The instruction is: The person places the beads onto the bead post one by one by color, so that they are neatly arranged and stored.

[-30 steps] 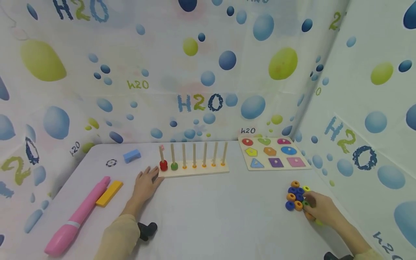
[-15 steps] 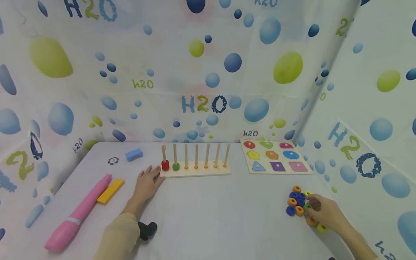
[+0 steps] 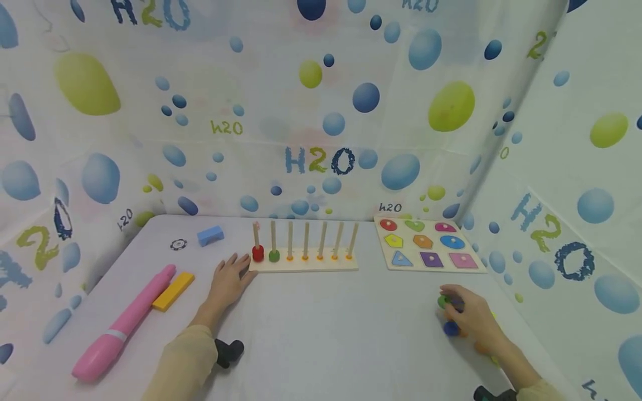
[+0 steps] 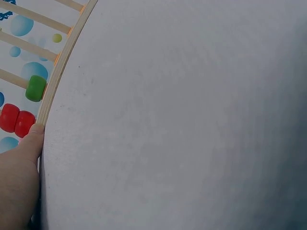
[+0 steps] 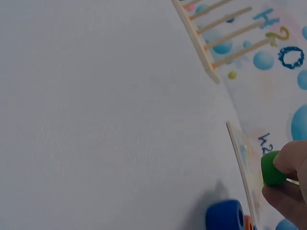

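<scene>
My left hand (image 3: 229, 283) lies at the left end of a wooden peg board (image 3: 306, 265), fingers extended beside it. In the left wrist view its thumb (image 4: 34, 136) touches the board's front edge, near two red beads (image 4: 18, 120) on the first peg. A green bead (image 3: 273, 255) sits on the second peg; the other pegs are bare. At the right, my right hand (image 3: 471, 317) pinches another green bead (image 5: 272, 168) between thumb and fingers, above the table. Beneath it lies a group of loose beads, including a blue bead (image 3: 451, 328); the hand hides most of them.
A shape puzzle board (image 3: 431, 263) lies at the back right. On the left are a blue block (image 3: 210, 235), a yellow block (image 3: 173, 291) and a long pink bottle-shaped object (image 3: 122, 328). Patterned cloth (image 3: 321, 184) hangs behind and to the right.
My right hand has lifted the green bead from the group and moved it left and slightly away from me. The left hand stays at the board. The head view has shifted slightly.
</scene>
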The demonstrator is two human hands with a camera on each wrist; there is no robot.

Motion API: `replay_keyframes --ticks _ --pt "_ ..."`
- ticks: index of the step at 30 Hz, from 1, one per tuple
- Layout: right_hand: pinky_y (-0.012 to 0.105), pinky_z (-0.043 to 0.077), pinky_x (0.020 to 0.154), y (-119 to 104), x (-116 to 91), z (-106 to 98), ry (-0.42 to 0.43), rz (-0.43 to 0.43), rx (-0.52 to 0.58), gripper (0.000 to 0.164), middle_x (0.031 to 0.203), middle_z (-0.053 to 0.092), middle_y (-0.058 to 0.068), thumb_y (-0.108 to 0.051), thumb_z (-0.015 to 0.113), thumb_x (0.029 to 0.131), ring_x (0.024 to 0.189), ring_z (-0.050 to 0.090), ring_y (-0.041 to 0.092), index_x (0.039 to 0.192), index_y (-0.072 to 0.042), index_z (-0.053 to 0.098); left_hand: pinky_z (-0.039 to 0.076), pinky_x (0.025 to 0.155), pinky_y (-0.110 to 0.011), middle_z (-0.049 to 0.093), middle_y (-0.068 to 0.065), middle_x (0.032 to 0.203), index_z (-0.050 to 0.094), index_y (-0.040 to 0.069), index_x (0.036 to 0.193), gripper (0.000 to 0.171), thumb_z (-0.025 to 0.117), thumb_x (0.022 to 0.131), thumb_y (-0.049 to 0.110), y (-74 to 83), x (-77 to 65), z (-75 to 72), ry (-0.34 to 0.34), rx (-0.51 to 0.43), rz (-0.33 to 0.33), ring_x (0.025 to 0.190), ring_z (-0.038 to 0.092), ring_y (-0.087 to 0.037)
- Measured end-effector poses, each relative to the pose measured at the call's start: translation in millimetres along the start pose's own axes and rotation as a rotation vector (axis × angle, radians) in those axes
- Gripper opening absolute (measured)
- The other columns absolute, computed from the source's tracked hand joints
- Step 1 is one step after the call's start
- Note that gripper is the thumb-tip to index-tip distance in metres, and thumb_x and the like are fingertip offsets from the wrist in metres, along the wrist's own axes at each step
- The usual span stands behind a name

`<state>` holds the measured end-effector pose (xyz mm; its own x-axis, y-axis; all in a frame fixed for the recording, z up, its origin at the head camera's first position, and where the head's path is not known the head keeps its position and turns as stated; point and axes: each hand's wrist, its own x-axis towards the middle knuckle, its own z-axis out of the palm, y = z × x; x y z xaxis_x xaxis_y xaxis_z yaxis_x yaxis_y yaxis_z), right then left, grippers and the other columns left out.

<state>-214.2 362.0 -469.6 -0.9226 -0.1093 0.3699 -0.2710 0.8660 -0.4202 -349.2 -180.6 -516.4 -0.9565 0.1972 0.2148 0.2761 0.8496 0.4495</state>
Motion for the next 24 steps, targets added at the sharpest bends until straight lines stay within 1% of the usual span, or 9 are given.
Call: replay_keyframes --ticks 2,4,9,12,16,24 --pt "0.034 0.055 0.078 -9 8 11 -0.018 -0.017 0.035 0.035 0.105 0.067 0.007 0.001 0.067 0.081 0.097 0.065 0.023 0.115 -0.002 0.06 0.011 0.109 -0.06 0.045 -0.02 0.14 0.047 -0.002 0.136 0.055 0.059 0.093 0.031 -0.9 -1.3 -0.7 0.002 -0.01 -0.003 0.135 0.025 -0.043" --pt "0.032 0.055 0.078 -18 16 21 -0.025 -0.054 0.083 0.033 0.105 0.067 0.006 0.002 0.067 0.082 0.096 0.064 0.022 0.115 -0.001 0.06 0.011 0.109 -0.061 0.045 -0.02 0.14 0.048 -0.002 0.135 0.055 0.06 0.093 0.031 -1.8 -2.1 -1.1 0.004 -0.016 -0.004 0.135 0.026 -0.043" --pt "0.033 0.056 0.077 -44 37 41 -0.023 -0.182 0.185 0.035 0.103 0.067 0.008 0.009 0.068 0.08 0.094 0.065 0.022 0.113 0.002 0.06 0.013 0.109 -0.06 0.046 -0.018 0.14 0.048 -0.001 0.136 0.055 0.059 0.093 0.033 -4.7 0.2 0.7 0.011 -0.002 0.012 0.135 0.027 -0.043" --pt "0.031 0.055 0.079 -64 52 52 -0.045 -0.216 0.225 0.036 0.104 0.067 0.009 0.008 0.068 0.081 0.096 0.065 0.021 0.114 0.0 0.06 0.012 0.11 -0.059 0.046 -0.017 0.14 0.048 -0.001 0.136 0.056 0.058 0.093 0.034 -4.9 2.6 2.7 0.009 0.0 0.018 0.135 0.026 -0.042" --pt "0.028 0.054 0.081 -98 75 67 -0.068 -0.281 0.266 0.036 0.106 0.067 0.01 0.007 0.068 0.081 0.098 0.064 0.018 0.114 -0.002 0.06 0.011 0.11 -0.059 0.045 -0.017 0.141 0.047 -0.001 0.136 0.057 0.059 0.093 0.034 -3.9 3.8 3.3 -0.001 -0.011 0.008 0.136 0.025 -0.041" --pt "0.021 0.052 0.082 -178 129 92 -0.059 -0.446 0.353 0.034 0.107 0.064 0.012 0.007 0.068 0.082 0.099 0.063 0.018 0.114 0.001 0.057 0.009 0.111 -0.058 0.044 -0.017 0.142 0.047 0.0 0.137 0.058 0.059 0.093 0.035 -1.5 0.7 -0.6 -0.021 -0.016 -0.022 0.137 0.024 -0.041"
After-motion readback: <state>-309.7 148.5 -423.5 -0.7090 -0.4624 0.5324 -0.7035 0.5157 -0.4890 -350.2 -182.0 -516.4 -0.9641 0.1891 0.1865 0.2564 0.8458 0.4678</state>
